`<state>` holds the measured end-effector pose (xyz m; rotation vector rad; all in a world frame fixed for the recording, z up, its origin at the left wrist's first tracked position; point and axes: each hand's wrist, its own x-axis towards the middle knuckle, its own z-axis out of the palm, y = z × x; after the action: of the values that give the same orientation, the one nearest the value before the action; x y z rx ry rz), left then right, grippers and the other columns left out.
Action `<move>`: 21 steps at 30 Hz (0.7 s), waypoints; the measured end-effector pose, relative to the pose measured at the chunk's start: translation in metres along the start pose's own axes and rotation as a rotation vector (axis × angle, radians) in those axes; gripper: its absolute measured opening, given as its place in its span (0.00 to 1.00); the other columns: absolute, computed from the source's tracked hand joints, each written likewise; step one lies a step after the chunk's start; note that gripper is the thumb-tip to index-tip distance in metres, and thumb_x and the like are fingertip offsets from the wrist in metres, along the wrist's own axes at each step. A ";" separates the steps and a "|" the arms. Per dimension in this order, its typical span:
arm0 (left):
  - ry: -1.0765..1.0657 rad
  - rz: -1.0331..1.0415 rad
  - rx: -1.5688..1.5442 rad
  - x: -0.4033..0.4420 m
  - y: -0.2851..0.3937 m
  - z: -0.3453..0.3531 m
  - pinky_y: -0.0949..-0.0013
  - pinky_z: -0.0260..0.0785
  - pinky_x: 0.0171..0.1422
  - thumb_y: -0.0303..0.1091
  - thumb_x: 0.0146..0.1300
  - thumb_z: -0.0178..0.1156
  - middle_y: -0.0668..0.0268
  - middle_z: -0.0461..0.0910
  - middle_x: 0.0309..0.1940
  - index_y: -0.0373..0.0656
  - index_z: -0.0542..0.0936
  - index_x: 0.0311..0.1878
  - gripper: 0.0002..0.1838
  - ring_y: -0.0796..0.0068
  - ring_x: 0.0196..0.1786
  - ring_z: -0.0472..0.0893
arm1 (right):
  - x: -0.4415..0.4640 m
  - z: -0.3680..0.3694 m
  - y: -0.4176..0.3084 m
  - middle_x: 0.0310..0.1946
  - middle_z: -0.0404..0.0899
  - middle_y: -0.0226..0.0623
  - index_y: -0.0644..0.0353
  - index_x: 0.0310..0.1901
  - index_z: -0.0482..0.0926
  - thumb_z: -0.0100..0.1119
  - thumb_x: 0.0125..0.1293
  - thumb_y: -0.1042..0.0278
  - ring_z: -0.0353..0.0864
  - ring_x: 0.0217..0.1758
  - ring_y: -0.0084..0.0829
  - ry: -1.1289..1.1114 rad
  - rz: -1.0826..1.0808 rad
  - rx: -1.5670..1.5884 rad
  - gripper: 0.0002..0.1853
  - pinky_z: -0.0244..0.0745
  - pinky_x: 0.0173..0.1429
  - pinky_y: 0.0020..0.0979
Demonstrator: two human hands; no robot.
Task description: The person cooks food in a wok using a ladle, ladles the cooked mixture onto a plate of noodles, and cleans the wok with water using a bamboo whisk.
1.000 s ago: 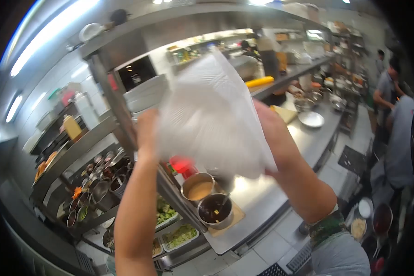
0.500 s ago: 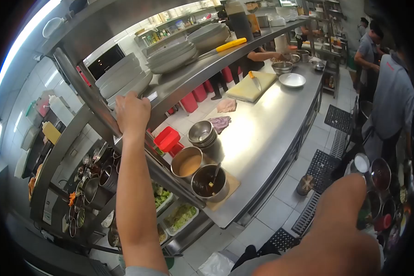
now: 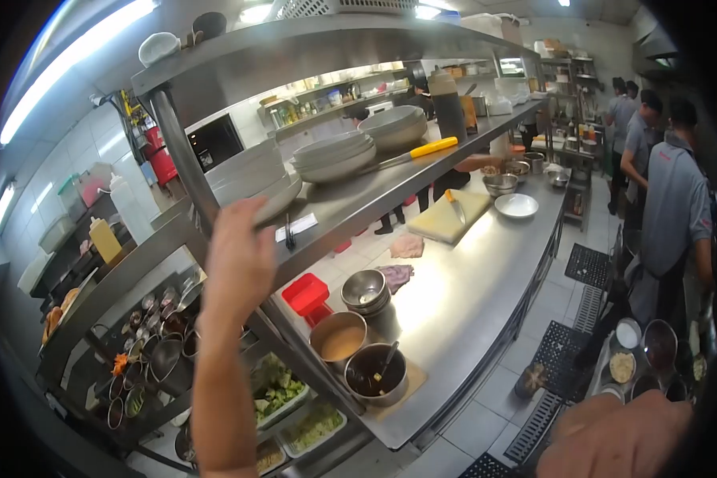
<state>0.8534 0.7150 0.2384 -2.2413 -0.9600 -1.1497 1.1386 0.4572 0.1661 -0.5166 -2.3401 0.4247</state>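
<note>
Your steel counter (image 3: 470, 271) runs off toward the upper right, and above it the long shelf (image 3: 334, 207) slants across the view. At the right, a person in grey (image 3: 673, 207) faces away from you.

On the shelf's near end leans a stack of grey plates (image 3: 251, 175), just beside your left hand (image 3: 243, 251). That hand is raised at the shelf's front edge, blurred; you cannot tell whether its fingers touch anything or how far they are curled. Your right hand (image 3: 613, 438) is low at the lower right, in front of some small containers there; its fingertips are hidden, so whether it is open or gripping cannot be told.

Farther along the counter lies the cutting board (image 3: 446, 221) with a knife on it. Nearer you, a pot of brown sauce (image 3: 342, 344) and a pot of dark sauce (image 3: 366, 378) sit side by side, the metal bowls (image 3: 365, 288) just behind them.

Smallest, a white slip (image 3: 304, 225) rests on the shelf close to your left hand.
</note>
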 end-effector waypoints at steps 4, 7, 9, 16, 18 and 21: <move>0.088 -0.094 -0.032 -0.034 0.023 -0.111 0.61 0.63 0.70 0.25 0.63 0.58 0.51 0.75 0.60 0.36 0.76 0.62 0.22 0.56 0.65 0.74 | 0.023 0.000 0.019 0.52 0.82 0.46 0.61 0.61 0.76 0.52 0.67 0.75 0.84 0.53 0.41 0.108 0.063 -0.092 0.20 0.78 0.56 0.37; 0.179 -0.123 0.063 -0.096 0.010 -0.161 0.62 0.66 0.67 0.26 0.63 0.60 0.52 0.77 0.57 0.38 0.78 0.61 0.21 0.59 0.64 0.76 | 0.038 -0.002 0.033 0.52 0.82 0.47 0.61 0.61 0.77 0.52 0.66 0.76 0.84 0.53 0.43 0.296 0.112 -0.250 0.21 0.78 0.56 0.38; 0.083 -0.138 0.051 -0.149 0.001 -0.188 0.60 0.67 0.66 0.26 0.62 0.59 0.51 0.78 0.55 0.35 0.78 0.58 0.20 0.58 0.62 0.77 | 0.054 -0.006 0.047 0.52 0.82 0.48 0.61 0.61 0.77 0.53 0.66 0.76 0.84 0.53 0.44 0.502 0.144 -0.405 0.21 0.78 0.57 0.38; -0.526 -0.451 -0.528 -0.267 -0.013 -0.130 0.61 0.71 0.59 0.23 0.61 0.60 0.51 0.79 0.52 0.36 0.78 0.57 0.19 0.54 0.53 0.80 | 0.180 -0.088 0.230 0.52 0.83 0.48 0.58 0.59 0.79 0.52 0.66 0.75 0.83 0.53 0.49 0.714 0.105 -0.901 0.20 0.77 0.58 0.41; -0.613 -0.589 -0.580 -0.296 -0.005 -0.092 0.58 0.71 0.60 0.25 0.64 0.61 0.52 0.80 0.53 0.37 0.78 0.58 0.19 0.51 0.54 0.79 | 0.223 -0.097 0.286 0.49 0.84 0.47 0.58 0.55 0.82 0.54 0.66 0.69 0.83 0.52 0.49 0.422 0.472 -0.910 0.17 0.76 0.59 0.44; -0.711 -0.493 -0.519 -0.327 0.009 -0.050 0.53 0.69 0.64 0.31 0.67 0.62 0.50 0.78 0.58 0.38 0.78 0.60 0.20 0.50 0.59 0.78 | 0.254 -0.084 0.297 0.53 0.80 0.54 0.62 0.53 0.82 0.59 0.65 0.55 0.79 0.59 0.47 0.205 0.472 -0.981 0.21 0.73 0.64 0.45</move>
<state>0.6991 0.5526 -0.0054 -3.0411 -1.7244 -0.8362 1.0972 0.8482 0.2386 -1.4919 -2.0796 -0.6054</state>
